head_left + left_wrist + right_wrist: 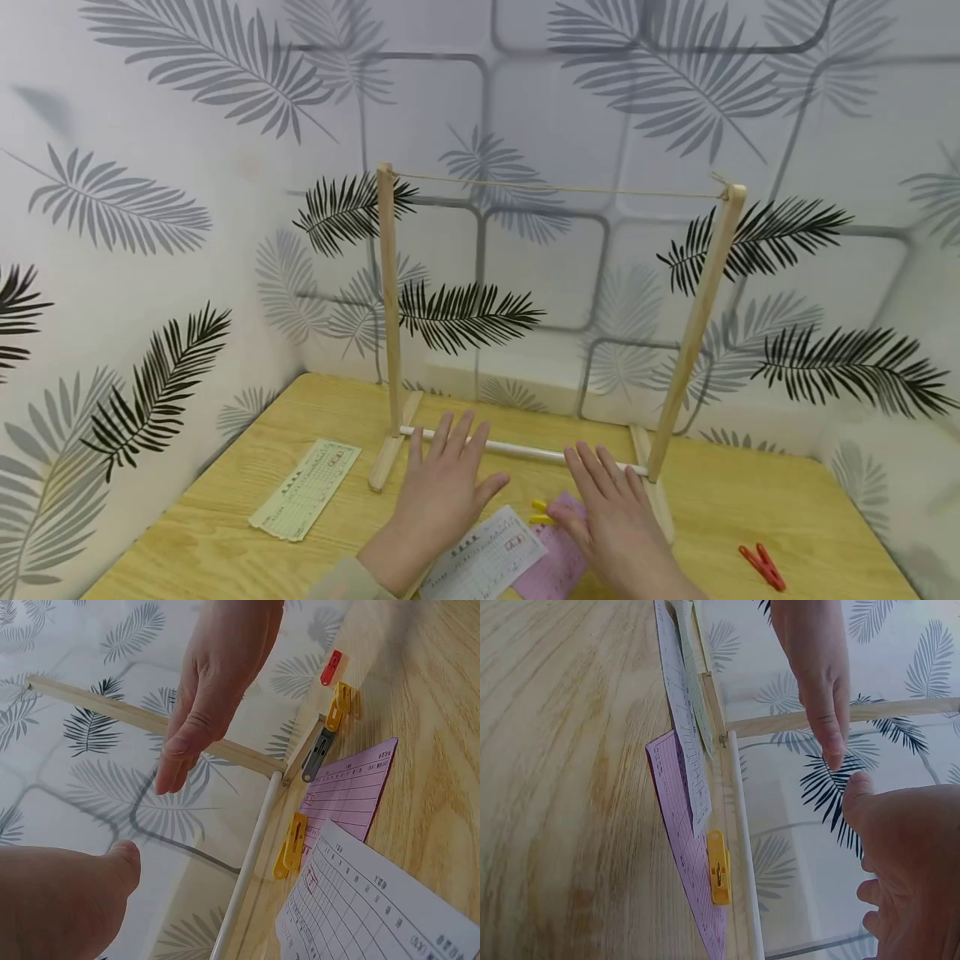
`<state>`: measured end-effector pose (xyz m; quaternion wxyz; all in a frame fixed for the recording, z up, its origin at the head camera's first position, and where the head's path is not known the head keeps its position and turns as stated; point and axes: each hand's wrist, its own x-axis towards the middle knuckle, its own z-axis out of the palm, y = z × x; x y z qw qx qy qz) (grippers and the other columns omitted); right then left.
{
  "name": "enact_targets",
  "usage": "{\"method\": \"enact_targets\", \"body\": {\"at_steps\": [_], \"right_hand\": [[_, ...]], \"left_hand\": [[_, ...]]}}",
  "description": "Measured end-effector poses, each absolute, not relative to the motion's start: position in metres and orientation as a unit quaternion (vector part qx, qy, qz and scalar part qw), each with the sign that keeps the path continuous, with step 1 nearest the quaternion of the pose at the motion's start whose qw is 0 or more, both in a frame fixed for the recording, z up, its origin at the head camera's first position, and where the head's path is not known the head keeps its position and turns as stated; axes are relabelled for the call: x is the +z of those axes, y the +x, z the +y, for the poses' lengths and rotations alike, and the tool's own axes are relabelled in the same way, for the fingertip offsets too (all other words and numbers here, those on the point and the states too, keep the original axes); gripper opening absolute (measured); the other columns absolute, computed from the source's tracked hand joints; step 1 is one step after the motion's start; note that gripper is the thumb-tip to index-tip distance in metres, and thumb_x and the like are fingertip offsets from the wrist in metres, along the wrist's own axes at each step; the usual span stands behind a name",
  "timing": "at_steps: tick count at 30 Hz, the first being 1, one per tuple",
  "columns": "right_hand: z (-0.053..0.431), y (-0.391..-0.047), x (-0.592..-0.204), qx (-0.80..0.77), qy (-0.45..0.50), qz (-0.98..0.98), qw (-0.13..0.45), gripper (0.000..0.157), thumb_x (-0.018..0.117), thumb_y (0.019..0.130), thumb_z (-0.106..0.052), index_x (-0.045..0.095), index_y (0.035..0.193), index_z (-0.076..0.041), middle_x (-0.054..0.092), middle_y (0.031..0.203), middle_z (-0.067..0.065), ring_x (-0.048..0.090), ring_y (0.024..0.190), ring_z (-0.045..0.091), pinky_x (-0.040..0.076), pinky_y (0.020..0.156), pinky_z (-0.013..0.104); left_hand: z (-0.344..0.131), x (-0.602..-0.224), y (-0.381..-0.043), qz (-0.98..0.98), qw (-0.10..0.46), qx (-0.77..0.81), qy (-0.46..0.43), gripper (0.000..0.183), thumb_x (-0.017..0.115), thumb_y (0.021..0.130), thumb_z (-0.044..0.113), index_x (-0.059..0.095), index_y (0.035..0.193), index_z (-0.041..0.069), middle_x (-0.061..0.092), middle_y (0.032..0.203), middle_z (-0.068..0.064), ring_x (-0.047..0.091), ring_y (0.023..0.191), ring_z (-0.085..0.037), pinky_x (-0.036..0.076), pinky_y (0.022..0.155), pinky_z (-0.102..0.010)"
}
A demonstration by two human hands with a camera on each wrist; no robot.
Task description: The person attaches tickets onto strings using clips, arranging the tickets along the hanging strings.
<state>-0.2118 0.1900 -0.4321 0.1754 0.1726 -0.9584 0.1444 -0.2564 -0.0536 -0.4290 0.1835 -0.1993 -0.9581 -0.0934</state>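
Note:
Both bare hands are spread flat side by side, palms down, holding nothing. The left hand (446, 492) hovers above the white printed slip (487, 554). My right hand (622, 529) is over the pink printed slip (553, 560) and hides part of it. A yellow clothespin (291, 846) lies by the pink slip's edge. Behind the hands stands a wooden frame with two posts (693, 333), a white rod (525, 452) low between them and a string (555, 187) tied across the top.
To the left lies a pale yellow-green stack of slips (306, 490). A red clothespin (762, 568) is at the right. Beside the frame's right foot, the left wrist view shows a grey clothespin (318, 755) and another yellow clothespin (340, 707). A leaf-patterned wall (540, 108) backs the table.

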Motion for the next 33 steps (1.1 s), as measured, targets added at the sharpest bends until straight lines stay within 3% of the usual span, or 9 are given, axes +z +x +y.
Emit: {"method": "enact_targets", "body": {"at_steps": [19,33], "right_hand": [[0.183,-0.214,-0.440,0.161,0.176,-0.956,0.171,0.079,0.053,0.099,-0.058,0.033,0.157,-0.009,0.031,0.161,0.012,0.022,0.150,0.035,0.017,0.115,0.064],[0.173,-0.221,-0.446,0.169,0.177,-0.961,0.130,0.078,0.055,0.099,-0.055,0.031,0.158,-0.011,0.026,0.163,0.009,0.020,0.151,0.032,0.015,0.116,0.062]], "left_hand": [[-0.084,-0.447,-0.259,-0.971,0.162,-0.093,-0.146,0.077,0.044,0.099,0.066,0.039,0.156,0.015,0.029,0.163,-0.011,0.017,0.151,-0.037,0.011,0.115,-0.067],[-0.104,-0.451,-0.266,-0.970,0.172,-0.112,-0.130,0.077,0.058,0.096,0.060,0.043,0.152,0.009,0.038,0.158,-0.016,0.023,0.149,-0.039,0.020,0.110,-0.071]]}}
